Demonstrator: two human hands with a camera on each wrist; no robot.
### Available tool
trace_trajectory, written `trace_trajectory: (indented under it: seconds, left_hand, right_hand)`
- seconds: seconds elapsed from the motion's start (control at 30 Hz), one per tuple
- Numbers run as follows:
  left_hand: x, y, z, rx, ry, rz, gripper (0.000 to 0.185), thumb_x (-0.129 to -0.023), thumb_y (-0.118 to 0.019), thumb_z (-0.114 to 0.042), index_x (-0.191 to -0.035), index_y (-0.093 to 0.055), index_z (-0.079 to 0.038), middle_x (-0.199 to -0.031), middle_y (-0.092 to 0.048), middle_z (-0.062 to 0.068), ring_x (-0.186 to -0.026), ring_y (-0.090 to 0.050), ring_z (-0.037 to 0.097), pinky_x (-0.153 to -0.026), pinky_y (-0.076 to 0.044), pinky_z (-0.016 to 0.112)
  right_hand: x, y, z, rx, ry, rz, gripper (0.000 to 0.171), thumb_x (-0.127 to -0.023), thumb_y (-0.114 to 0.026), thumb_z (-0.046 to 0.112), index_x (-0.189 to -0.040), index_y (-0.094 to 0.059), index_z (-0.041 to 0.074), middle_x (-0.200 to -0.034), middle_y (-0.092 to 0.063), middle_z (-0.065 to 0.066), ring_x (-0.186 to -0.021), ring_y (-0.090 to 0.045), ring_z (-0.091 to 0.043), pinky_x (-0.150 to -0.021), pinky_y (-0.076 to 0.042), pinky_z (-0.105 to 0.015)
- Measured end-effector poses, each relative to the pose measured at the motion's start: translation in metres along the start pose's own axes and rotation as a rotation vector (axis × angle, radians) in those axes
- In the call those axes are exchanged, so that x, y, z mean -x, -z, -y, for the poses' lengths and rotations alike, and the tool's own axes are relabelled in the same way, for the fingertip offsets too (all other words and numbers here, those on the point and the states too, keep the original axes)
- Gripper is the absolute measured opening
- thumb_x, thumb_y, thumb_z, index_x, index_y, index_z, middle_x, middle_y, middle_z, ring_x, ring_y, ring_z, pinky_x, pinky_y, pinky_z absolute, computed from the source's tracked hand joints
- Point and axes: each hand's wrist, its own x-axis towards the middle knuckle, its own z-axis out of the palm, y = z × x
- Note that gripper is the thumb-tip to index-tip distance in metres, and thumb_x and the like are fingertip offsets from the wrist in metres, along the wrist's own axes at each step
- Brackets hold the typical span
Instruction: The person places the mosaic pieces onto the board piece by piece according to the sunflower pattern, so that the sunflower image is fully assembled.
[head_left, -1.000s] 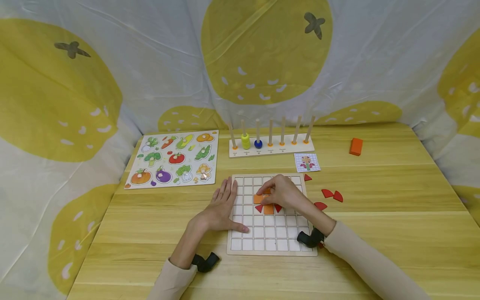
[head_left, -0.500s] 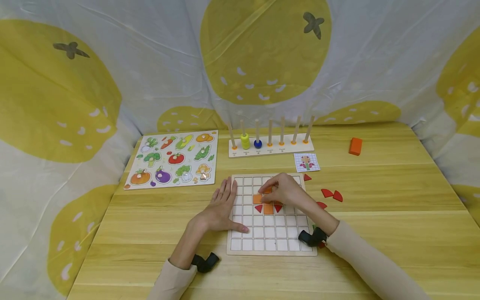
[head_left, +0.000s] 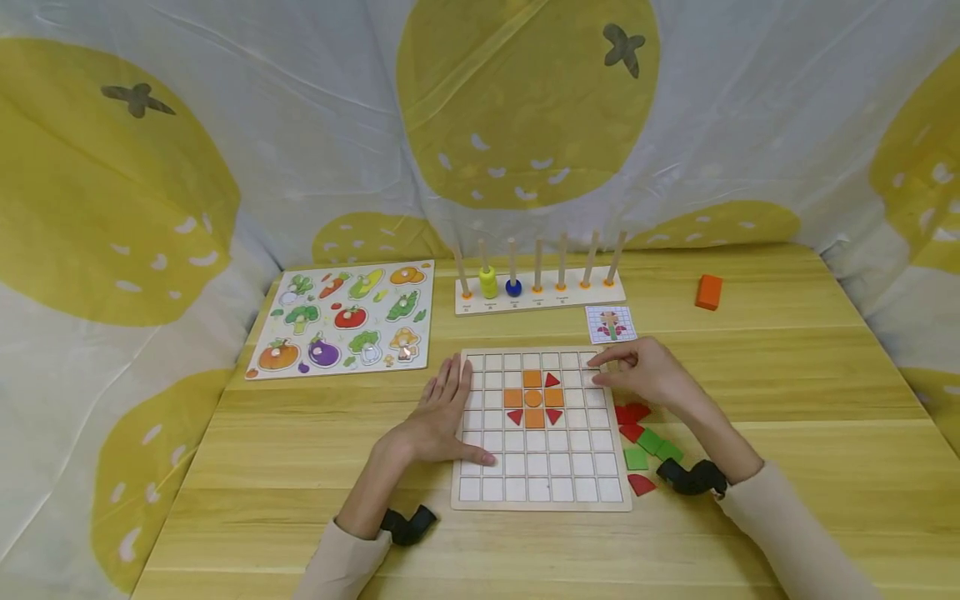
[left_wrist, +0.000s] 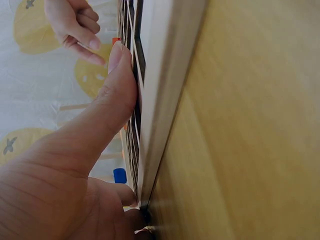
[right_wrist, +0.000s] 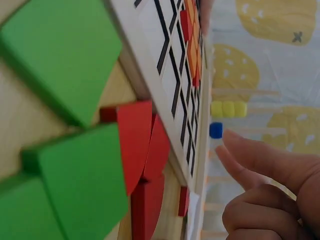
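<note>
My hands at a wooden grid board (head_left: 542, 487) on the table.

My left hand (head_left: 438, 417) lay flat, steadying its left edge; my right hand (head_left: 645, 372), loosely curled and empty, hovered by the top right corner. The board looked stiff and light, best gripped by its rim.

- Grid board (head_left: 540, 467) lies centre on the table (head_left: 787, 433).
- Vegetable puzzle (head_left: 345, 321) lies behind-left of it.
- Peg rack (head_left: 540, 296) stands behind it.
- Loose pieces (head_left: 645, 442) lie right of it.

Head view looks forward and down over the whole bench (head_left: 750, 375). Both wrist views sit very low and close, looking along the grid board (head_left: 540, 496) edge; all three share that board.
</note>
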Motion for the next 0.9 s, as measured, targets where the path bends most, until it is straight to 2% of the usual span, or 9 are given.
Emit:
trace_trajectory:
  seconds: [0.33, 0.6, 0.9]
  left_hand:
    - [0.000, 0.000, 0.002, -0.001, -0.005, 0.003, 0.141, -0.078, -0.086, -0.057, -0.164, 0.010, 0.001, -0.170, 0.025, 0.019, -0.159, 0.021, 0.038, -0.131, 0.000, 0.058]
    - [-0.001, -0.001, 0.003, -0.005, -0.010, 0.002, 0.141, -0.078, -0.086, -0.058, -0.164, 0.010, 0.000, -0.171, 0.024, 0.019, -0.160, 0.020, 0.038, -0.132, 0.000, 0.058]
    - [0.000, -0.001, 0.002, -0.005, -0.008, 0.007, 0.140, -0.078, -0.086, -0.057, -0.164, 0.010, 0.000, -0.171, 0.024, 0.019, -0.160, 0.020, 0.038, -0.132, 0.000, 0.058]
  right_hand:
    - [-0.002, 0.026, -0.019, -0.003, -0.017, -0.039, 0.032, -0.091, -0.080, 0.018, -0.118, -0.078, 0.003, -0.059, -0.027, 0.005, -0.052, -0.027, -0.010, -0.049, -0.021, -0.026]
    - [-0.012, 0.026, -0.022, 0.034, -0.027, -0.025, 0.036, -0.092, -0.079, 0.018, -0.123, -0.074, 0.000, -0.058, -0.030, 0.005, -0.053, -0.029, -0.011, -0.050, -0.026, -0.026]
    - [-0.016, 0.026, -0.023, 0.058, -0.056, -0.032, 0.032, -0.087, -0.083, 0.014, -0.115, -0.078, 0.000, -0.057, -0.031, 0.005, -0.054, -0.030, -0.013, -0.051, -0.025, -0.027]
